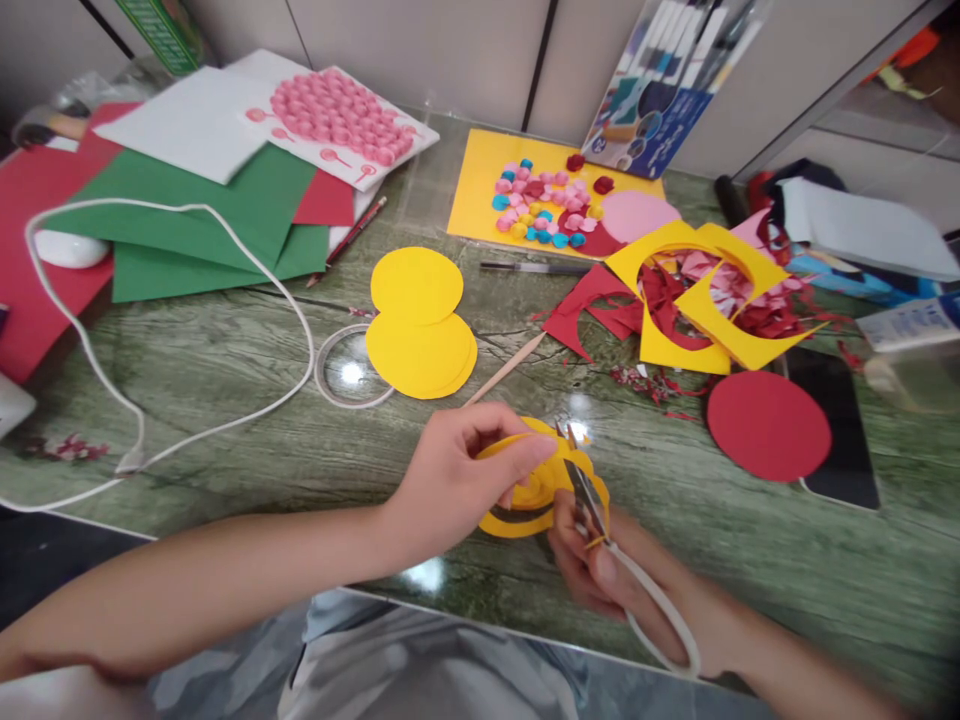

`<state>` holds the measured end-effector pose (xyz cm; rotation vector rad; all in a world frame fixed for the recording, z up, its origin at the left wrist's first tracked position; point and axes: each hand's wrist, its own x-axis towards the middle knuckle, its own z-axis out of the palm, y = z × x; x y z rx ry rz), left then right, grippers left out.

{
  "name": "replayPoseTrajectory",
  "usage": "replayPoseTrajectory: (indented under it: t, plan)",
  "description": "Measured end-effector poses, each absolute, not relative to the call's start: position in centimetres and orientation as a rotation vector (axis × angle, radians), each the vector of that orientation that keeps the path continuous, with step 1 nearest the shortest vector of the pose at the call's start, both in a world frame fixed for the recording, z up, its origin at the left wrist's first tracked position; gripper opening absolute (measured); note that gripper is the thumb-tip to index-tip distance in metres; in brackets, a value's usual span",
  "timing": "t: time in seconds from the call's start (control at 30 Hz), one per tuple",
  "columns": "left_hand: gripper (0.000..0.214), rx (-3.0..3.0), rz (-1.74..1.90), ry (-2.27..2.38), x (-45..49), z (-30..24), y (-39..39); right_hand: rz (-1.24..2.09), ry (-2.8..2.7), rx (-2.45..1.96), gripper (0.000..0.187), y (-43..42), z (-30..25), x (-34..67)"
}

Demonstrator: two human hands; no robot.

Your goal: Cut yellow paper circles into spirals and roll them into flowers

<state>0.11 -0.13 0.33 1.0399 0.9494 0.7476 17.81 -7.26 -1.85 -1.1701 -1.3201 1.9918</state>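
The curled yellow paper [534, 490] is between your two hands, just above the near side of the green table [285, 480]. Your left hand [465, 470] pinches it from the left, with the thumb lying on top. Your right hand [600, 560] grips the scissors [590, 500], and their blades are right by the paper's right side. I can't tell if your right fingers pinch the paper too.

Just past your left hand, yellow circles [420, 350] lie in a pile that looks like a snowman. A tape roll [352, 403] sits by their left side, and a wooden stick [506, 370] lies on their right. To the right of your hands, a red circle [769, 425] lies partly on a black phone [840, 430]. Behind it are yellow scraps [686, 358] with red and pink bits.

Farther back, little paper rolls [547, 195] in pink, blue, yellow and red sit on a yellow sheet [472, 190]. On the left, a white cord [130, 464] loops over green paper [202, 215]. Behind that is a white card with pink rolls [341, 115].
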Motion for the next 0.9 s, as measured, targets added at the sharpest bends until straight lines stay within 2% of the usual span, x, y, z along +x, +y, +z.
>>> replayPoseTrajectory:
  t: [0.9]
  plan:
    - [0.022,1.428,0.400,0.997,-1.5,1.8,2.9,2.016,-1.647,-1.196,0.045,-5.8,-0.3,19.0]
